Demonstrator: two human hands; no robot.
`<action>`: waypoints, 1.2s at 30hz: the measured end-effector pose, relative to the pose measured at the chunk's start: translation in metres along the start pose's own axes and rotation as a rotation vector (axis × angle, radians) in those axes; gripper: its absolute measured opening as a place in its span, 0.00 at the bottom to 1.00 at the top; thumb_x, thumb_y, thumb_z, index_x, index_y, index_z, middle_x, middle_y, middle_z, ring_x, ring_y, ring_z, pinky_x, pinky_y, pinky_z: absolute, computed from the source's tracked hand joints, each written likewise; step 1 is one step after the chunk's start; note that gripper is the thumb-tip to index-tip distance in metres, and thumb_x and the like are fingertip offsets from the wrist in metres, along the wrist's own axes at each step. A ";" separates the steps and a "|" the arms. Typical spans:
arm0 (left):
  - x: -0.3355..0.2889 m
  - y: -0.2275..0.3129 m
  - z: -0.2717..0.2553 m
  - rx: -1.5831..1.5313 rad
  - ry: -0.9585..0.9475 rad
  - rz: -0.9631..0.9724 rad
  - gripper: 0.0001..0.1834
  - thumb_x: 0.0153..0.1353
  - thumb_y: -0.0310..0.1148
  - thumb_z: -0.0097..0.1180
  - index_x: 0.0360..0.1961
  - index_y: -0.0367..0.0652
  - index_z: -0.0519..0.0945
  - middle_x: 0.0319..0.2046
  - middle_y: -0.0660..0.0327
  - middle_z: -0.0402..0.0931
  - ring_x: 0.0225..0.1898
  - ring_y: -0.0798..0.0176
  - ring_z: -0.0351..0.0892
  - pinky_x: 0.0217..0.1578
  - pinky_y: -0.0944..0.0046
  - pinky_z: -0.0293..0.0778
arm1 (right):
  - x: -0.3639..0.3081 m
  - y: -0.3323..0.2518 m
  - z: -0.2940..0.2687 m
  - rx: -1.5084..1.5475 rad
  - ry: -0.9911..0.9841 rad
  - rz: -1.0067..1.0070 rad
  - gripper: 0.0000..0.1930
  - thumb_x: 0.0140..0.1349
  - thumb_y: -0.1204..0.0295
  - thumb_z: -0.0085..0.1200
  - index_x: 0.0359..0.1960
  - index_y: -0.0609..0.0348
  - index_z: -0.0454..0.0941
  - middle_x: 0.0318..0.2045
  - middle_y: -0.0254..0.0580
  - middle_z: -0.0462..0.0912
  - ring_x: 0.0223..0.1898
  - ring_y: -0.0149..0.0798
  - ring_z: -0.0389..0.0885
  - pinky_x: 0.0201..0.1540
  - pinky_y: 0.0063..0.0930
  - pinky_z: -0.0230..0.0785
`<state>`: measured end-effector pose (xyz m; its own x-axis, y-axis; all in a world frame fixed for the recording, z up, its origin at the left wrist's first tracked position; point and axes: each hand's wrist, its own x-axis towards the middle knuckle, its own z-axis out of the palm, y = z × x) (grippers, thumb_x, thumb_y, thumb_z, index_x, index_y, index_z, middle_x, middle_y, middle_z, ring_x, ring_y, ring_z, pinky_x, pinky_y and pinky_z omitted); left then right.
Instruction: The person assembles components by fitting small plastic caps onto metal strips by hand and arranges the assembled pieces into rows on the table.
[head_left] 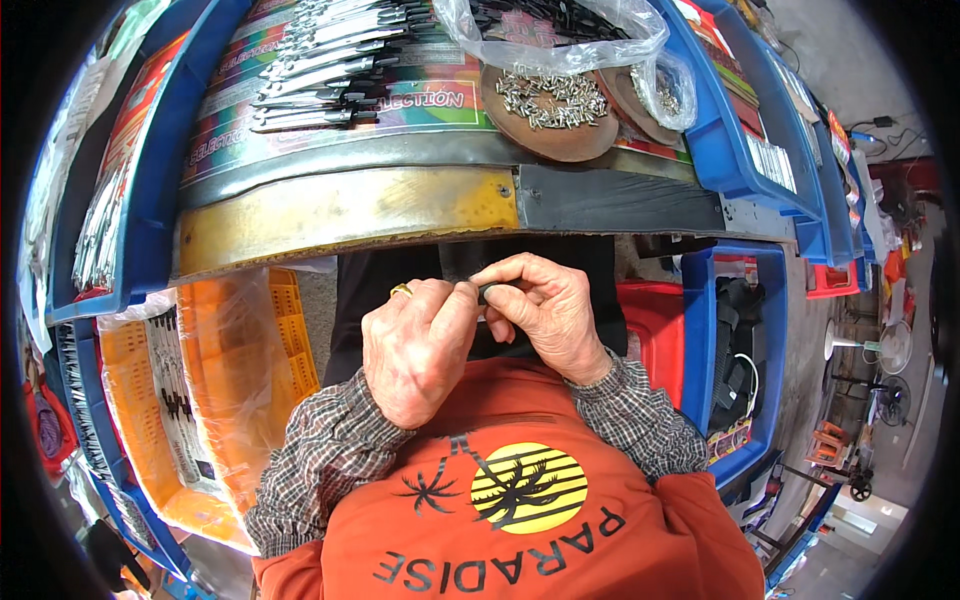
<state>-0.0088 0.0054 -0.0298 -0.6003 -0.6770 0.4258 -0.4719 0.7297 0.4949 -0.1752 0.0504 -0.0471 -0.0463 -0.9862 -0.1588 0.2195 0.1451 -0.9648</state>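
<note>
My left hand (420, 345) and my right hand (548, 312) meet in front of my body, just below the table's front edge. Both are closed in a pinch, fingertips nearly touching. A small dark piece (485, 293) shows between the fingers of my right hand; its kind is too small and covered to make out. My left fingertips press against the same spot, with their inner side hidden. Beyond the edge lies a pile of thin silvery metal strips with black ends (315, 75). Right of it, a brown round dish (560, 147) holds many small metal pins (555, 103).
A clear plastic bag (560, 55) with black parts lies behind the dish. Blue trays flank the tabletop at left (150, 190) and right (725, 150). Below stand a plastic-lined orange crate (215, 370) at left and a blue bin (775, 400) at right, beside a red container (655, 335).
</note>
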 end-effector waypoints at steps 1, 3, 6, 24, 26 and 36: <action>0.000 -0.002 0.002 0.000 0.000 0.000 0.13 0.46 0.19 0.64 0.36 0.37 0.79 0.28 0.56 0.78 0.29 0.55 0.80 0.28 0.60 0.75 | 0.000 0.001 0.000 0.000 0.006 -0.017 0.07 0.65 0.75 0.57 0.41 0.64 0.80 0.24 0.31 0.79 0.22 0.19 0.74 0.22 0.11 0.67; 0.001 -0.005 0.006 -0.013 0.086 0.078 0.13 0.44 0.21 0.61 0.34 0.38 0.77 0.23 0.59 0.70 0.22 0.58 0.74 0.21 0.61 0.72 | -0.001 0.002 0.002 -0.002 0.014 -0.037 0.07 0.64 0.76 0.57 0.41 0.64 0.80 0.24 0.31 0.79 0.22 0.19 0.74 0.22 0.11 0.67; 0.000 -0.001 0.005 -0.031 0.024 -0.001 0.13 0.46 0.19 0.64 0.35 0.37 0.79 0.27 0.56 0.78 0.28 0.55 0.81 0.28 0.61 0.75 | -0.003 0.006 0.006 -0.068 0.085 -0.108 0.07 0.64 0.76 0.57 0.41 0.65 0.80 0.24 0.31 0.79 0.22 0.19 0.74 0.23 0.11 0.67; 0.001 0.000 0.005 -0.064 0.072 -0.026 0.11 0.46 0.21 0.64 0.33 0.39 0.79 0.23 0.58 0.74 0.24 0.55 0.77 0.24 0.59 0.73 | 0.005 0.029 -0.006 0.241 -0.043 -0.092 0.18 0.66 0.62 0.55 0.43 0.69 0.80 0.26 0.40 0.80 0.23 0.28 0.78 0.24 0.20 0.72; 0.001 0.000 0.003 -0.045 0.054 -0.035 0.11 0.46 0.20 0.64 0.33 0.38 0.79 0.24 0.56 0.76 0.25 0.54 0.78 0.25 0.59 0.74 | 0.004 0.027 -0.003 0.251 -0.031 -0.088 0.19 0.67 0.60 0.54 0.43 0.67 0.80 0.23 0.36 0.79 0.22 0.26 0.77 0.24 0.19 0.71; 0.001 -0.001 0.002 0.024 -0.025 -0.009 0.12 0.47 0.20 0.63 0.36 0.39 0.79 0.27 0.57 0.77 0.26 0.55 0.79 0.26 0.60 0.75 | 0.003 0.013 -0.004 0.144 -0.037 0.020 0.11 0.67 0.70 0.55 0.45 0.66 0.79 0.23 0.33 0.79 0.22 0.22 0.74 0.23 0.14 0.67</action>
<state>-0.0101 0.0048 -0.0312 -0.6117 -0.6814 0.4019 -0.4928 0.7256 0.4802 -0.1762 0.0498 -0.0607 -0.0052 -0.9859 -0.1672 0.3576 0.1543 -0.9211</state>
